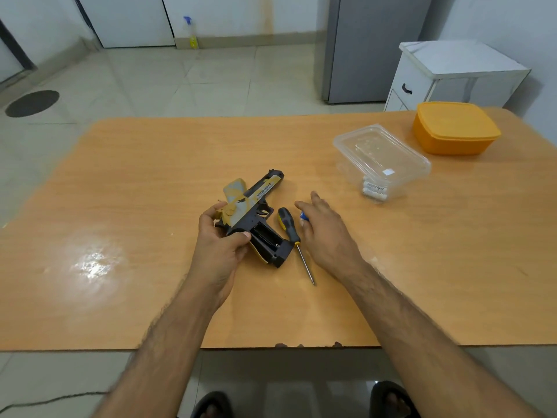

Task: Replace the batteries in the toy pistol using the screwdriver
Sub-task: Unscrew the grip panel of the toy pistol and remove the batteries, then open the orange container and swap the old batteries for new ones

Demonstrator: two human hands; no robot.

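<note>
- The toy pistol [251, 217] lies on its side on the wooden table [150, 182], muzzle pointing away from the person, grip toward them.
- The battery bay in the pistol's grip is uncovered and looks dark inside; whether any cell sits in it cannot be told.
- The left hand [221, 239] grips the pistol at its rear end, thumb curled over the near side above the open bay and fingers wrapped round the far side.
- The screwdriver [294, 236] lies flat on the table just right of the pistol, its black-and-yellow handle away from the person and its shaft pointing back toward them.
- The right hand [324, 229] hovers just right of the screwdriver, palm down, fingers loosely spread; a small blue-and-white object [303, 217] shows under its fingers, and whether it is gripped cannot be told.
- Farther right of the pistol stands a clear lidded container [381, 161] with white batteries [374, 190] inside it.
- Beyond that container sits an orange lidded box [455, 128].
</note>
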